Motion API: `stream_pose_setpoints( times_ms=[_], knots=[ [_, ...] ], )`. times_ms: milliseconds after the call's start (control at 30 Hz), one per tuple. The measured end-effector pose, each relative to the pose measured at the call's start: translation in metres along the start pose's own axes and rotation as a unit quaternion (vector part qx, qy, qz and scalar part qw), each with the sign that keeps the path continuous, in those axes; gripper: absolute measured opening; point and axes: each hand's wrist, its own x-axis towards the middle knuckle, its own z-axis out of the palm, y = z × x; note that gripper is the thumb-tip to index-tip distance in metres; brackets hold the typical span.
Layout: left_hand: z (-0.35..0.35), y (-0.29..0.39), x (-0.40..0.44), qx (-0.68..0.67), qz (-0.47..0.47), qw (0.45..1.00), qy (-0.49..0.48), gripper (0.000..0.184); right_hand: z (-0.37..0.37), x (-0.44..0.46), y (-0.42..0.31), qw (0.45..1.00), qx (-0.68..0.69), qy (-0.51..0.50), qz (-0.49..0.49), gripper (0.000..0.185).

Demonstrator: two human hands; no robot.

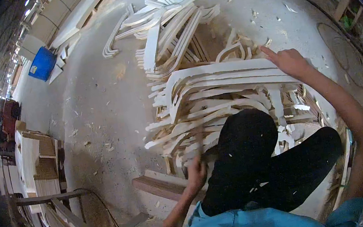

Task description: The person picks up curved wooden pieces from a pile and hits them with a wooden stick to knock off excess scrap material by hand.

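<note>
My left hand (196,174) is closed low beside my black-clad knee. Above the fist runs a long thin brownish tool (199,131), smeared by motion; its kind cannot be made out. My right hand (292,62) is at the right end of a stack of curved wooden strips (230,67), one finger stretched out to the upper left. Its other fingers are partly hidden, and no object shows in it. The strips are pale, with rough edges and a bend at the left end. Under them lie more bent wood pieces (179,134) in a loose pile.
Beyond the stack lies a heap of curved strips (176,32). A reddish-brown wooden beam (161,186) rests on the floor by my left forearm. A blue drum (42,64) is at the far left, stacked boards (38,163) stand nearer, and wood chips litter the concrete floor (103,100).
</note>
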Motion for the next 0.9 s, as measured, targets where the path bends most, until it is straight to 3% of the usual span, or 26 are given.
stream_pose_setpoints(
  times_ms=[33,100,200,267,333,400,467,500,567,633,667,700,833,900],
  knots=[
    [0.003,0.002,-0.008,0.098,-0.042,0.993,-0.046,0.022,-0.001,-0.002,0.0,1.0,0.0,0.011,-0.006,0.048],
    [0.001,0.022,-0.025,-0.018,-0.26,0.961,-0.091,0.02,-0.018,-0.002,-0.006,1.0,0.001,-0.002,0.015,0.048],
    [-0.027,0.082,-0.007,-0.04,-0.293,0.955,-0.035,0.02,-0.03,0.001,-0.01,0.999,0.006,0.0,0.033,0.048],
    [-0.039,0.108,0.001,-0.188,-0.212,0.959,0.023,0.021,-0.035,0.006,-0.006,0.999,-0.002,0.025,0.024,0.047],
    [-0.039,0.102,0.002,-0.18,-0.103,0.971,0.117,0.03,-0.038,0.008,-0.008,0.998,0.063,0.01,0.008,0.048],
    [-0.017,0.084,0.013,-0.249,-0.03,0.946,0.205,0.034,-0.041,0.008,-0.006,0.995,0.099,-0.024,0.003,0.052],
    [-0.009,0.024,0.009,-0.197,-0.07,0.975,0.068,0.027,-0.032,0.0,0.001,0.989,0.138,-0.06,0.002,0.057],
    [-0.005,0.015,0.01,-0.09,-0.12,0.988,-0.018,0.023,-0.021,-0.004,0.003,0.986,0.153,-0.071,-0.008,0.062],
    [0.002,0.016,0.015,0.027,-0.221,0.966,-0.135,0.021,-0.005,-0.015,0.012,0.983,0.166,-0.082,-0.002,0.067],
    [0.005,0.013,0.002,0.005,-0.274,0.941,-0.2,0.023,0.011,-0.034,0.01,0.99,0.11,-0.093,0.005,0.078],
    [0.006,-0.015,-0.011,0.037,-0.263,0.948,-0.175,0.024,0.011,-0.034,0.014,0.993,0.075,-0.088,0.006,0.084],
    [0.004,-0.016,-0.011,0.055,-0.261,0.949,-0.167,0.025,-0.005,-0.036,0.011,0.979,0.114,-0.162,0.055,0.091],
    [-0.003,0.002,0.0,0.104,-0.288,0.929,-0.21,0.027,0.032,-0.04,0.037,0.957,0.217,-0.175,0.081,0.091],
    [-0.001,0.047,0.016,0.107,-0.186,0.958,-0.19,0.024,0.039,-0.035,0.041,0.944,0.267,-0.18,0.071,0.086]
  ],
)
